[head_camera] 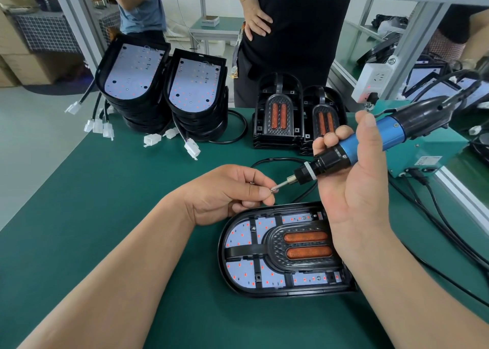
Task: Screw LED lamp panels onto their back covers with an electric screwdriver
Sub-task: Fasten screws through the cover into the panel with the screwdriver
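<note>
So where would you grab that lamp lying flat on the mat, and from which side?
Probably by the black rim of the lamp, at its rounded end, coming from the left: the face is bare lights, and the right hand blocks the other end.

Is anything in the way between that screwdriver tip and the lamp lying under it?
Nothing separate does. The left hand pinches a screw at the tip of the electric screwdriver, which the right hand holds above the lamp panel. Only those fingers lie between.
</note>
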`<control>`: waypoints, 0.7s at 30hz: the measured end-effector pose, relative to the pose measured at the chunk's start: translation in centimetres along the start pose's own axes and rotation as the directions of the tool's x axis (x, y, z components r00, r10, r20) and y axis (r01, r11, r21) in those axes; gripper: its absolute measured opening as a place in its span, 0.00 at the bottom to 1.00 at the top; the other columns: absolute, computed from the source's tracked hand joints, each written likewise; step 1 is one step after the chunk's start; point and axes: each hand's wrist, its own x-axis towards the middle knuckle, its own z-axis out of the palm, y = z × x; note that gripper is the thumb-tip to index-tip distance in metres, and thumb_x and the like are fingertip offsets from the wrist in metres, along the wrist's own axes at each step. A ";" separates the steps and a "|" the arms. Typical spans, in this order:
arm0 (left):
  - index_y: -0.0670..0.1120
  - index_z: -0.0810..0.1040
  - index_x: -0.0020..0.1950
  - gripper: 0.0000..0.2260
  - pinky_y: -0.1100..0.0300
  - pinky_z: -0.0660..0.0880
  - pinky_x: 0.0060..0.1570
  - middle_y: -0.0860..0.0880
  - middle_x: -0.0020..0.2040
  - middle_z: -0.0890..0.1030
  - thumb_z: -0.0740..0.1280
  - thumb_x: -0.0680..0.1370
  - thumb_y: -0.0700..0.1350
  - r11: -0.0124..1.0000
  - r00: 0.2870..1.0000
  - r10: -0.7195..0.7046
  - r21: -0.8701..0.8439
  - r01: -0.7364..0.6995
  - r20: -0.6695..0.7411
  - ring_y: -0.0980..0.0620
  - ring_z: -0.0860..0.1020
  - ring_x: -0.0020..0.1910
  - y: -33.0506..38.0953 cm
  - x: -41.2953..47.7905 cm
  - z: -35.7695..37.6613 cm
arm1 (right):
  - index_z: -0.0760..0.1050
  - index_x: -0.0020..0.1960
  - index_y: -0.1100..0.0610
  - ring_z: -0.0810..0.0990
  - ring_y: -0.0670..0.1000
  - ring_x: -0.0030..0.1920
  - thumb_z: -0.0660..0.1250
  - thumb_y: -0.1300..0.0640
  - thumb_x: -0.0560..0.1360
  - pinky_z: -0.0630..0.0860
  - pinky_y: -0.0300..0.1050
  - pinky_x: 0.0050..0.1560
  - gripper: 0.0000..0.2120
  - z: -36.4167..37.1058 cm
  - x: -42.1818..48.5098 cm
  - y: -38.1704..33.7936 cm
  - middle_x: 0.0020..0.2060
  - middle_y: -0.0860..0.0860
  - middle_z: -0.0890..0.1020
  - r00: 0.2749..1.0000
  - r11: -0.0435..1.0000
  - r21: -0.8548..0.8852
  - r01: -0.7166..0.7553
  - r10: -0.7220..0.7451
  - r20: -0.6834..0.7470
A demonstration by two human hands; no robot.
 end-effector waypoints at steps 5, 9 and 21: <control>0.41 0.84 0.53 0.06 0.70 0.62 0.27 0.45 0.43 0.84 0.71 0.76 0.38 1.000 1.000 -0.004 -0.014 0.004 -0.014 0.59 0.70 0.31 -0.2 0.0 0.1 | 0.73 0.61 0.55 0.78 0.49 0.40 0.71 0.53 0.83 0.78 0.48 0.55 0.11 0.1 -0.1 0.0 0.42 0.50 0.77 1.000 1.000 -0.020 0.000 0.000 0.018; 0.41 0.84 0.53 0.07 0.70 0.63 0.27 0.45 0.43 0.83 0.70 0.77 0.38 1.000 1.000 0.009 -0.022 -0.009 -0.002 0.58 0.70 0.31 -0.2 0.0 0.1 | 0.74 0.61 0.55 0.77 0.49 0.40 0.72 0.53 0.83 0.78 0.49 0.55 0.10 0.1 -0.1 -0.1 0.42 0.50 0.77 1.000 1.000 -0.008 0.007 -0.007 0.006; 0.43 0.85 0.53 0.06 0.70 0.63 0.28 0.46 0.44 0.83 0.70 0.78 0.38 1.000 0.999 0.020 -0.002 -0.020 0.029 0.58 0.69 0.32 -0.3 0.0 -0.1 | 0.73 0.62 0.55 0.78 0.49 0.40 0.72 0.53 0.83 0.79 0.49 0.55 0.12 -0.1 0.0 -0.1 0.42 0.50 0.77 1.000 1.000 -0.011 0.004 -0.004 -0.017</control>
